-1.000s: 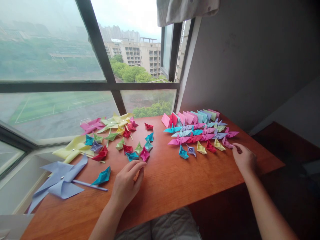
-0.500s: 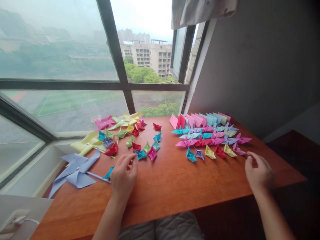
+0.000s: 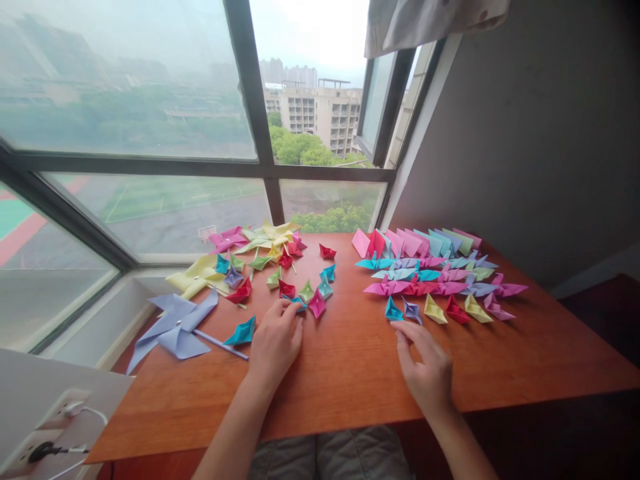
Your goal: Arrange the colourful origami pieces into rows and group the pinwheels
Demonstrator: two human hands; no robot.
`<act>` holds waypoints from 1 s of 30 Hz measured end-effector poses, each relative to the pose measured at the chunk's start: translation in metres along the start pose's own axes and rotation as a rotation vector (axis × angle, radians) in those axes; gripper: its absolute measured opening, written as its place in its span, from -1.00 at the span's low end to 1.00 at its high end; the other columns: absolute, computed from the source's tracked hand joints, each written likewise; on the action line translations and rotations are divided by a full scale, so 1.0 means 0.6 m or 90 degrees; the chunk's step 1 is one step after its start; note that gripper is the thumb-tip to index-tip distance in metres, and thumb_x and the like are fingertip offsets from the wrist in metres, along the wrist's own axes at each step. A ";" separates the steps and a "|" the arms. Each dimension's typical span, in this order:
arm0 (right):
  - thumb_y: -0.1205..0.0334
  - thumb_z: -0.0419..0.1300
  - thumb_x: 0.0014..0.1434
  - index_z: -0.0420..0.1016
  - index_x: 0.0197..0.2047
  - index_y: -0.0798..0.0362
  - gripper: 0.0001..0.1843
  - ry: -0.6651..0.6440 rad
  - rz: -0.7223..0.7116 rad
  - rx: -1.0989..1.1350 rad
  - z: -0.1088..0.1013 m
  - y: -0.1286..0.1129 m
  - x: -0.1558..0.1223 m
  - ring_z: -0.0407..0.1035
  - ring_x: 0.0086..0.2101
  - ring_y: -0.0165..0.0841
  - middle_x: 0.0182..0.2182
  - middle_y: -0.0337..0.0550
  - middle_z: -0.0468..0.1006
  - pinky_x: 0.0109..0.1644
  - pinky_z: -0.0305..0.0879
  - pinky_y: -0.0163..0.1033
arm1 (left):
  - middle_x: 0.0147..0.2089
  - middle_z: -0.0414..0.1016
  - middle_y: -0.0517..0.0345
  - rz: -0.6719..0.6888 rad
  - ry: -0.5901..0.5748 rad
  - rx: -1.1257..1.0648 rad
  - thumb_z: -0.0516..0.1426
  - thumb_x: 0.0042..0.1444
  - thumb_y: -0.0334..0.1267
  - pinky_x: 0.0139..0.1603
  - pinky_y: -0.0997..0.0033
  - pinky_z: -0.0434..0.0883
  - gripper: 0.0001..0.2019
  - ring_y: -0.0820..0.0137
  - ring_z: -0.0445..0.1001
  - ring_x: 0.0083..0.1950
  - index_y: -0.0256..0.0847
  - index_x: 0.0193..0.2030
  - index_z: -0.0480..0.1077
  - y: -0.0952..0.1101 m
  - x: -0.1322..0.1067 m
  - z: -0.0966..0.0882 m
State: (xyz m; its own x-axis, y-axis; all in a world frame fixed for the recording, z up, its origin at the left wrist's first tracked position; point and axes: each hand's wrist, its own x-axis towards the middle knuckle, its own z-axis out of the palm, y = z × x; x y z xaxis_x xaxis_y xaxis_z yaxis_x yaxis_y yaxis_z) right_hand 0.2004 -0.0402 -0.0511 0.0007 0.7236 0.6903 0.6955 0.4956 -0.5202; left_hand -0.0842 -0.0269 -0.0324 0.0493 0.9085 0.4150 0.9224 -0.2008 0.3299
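Note:
My left hand (image 3: 277,341) is at the loose group of paper boats, its fingertips closed on a blue paper boat (image 3: 299,303) that they partly cover. Touching that group is a magenta paper boat (image 3: 317,304), just right of the fingers. My right hand (image 3: 426,365) is empty, thumb and forefinger slightly apart, the tips just below another blue paper boat (image 3: 393,309). That boat stands at the left end of a front row, beside a purple boat (image 3: 412,310), a yellow boat (image 3: 435,310) and a red boat (image 3: 457,310).
Behind the row stand lines of paper cranes (image 3: 387,287) and folded pieces (image 3: 410,241). Paper pinwheels, among them a purple one (image 3: 177,325), lie at the left. A single blue boat (image 3: 243,331) rests by its stick. The wooden table (image 3: 345,380) meets a window.
My right hand has moved left, from the right end of the front boat row to its left end. My left hand has reached forward onto the blue boat. The view has turned slightly left.

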 end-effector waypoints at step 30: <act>0.29 0.07 0.32 0.44 -0.26 -0.01 -0.86 -0.293 -0.021 -0.077 0.136 -0.107 0.034 0.41 -0.29 -0.28 -0.36 -0.15 0.52 -0.22 0.24 -0.26 | -0.19 0.52 0.12 0.046 -0.057 -0.158 0.03 0.27 -0.36 -0.30 0.46 0.42 -0.72 0.40 0.52 -0.32 -0.10 0.07 0.41 0.013 -0.015 -0.004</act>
State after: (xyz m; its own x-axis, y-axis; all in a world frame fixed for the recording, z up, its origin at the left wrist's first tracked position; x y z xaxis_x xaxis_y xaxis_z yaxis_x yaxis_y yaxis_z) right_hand 0.0972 -0.0181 -0.0447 -0.3228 0.8593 0.3968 0.7679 0.4828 -0.4209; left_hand -0.0783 -0.0376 -0.0316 0.1557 0.9148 0.3726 0.7941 -0.3403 0.5036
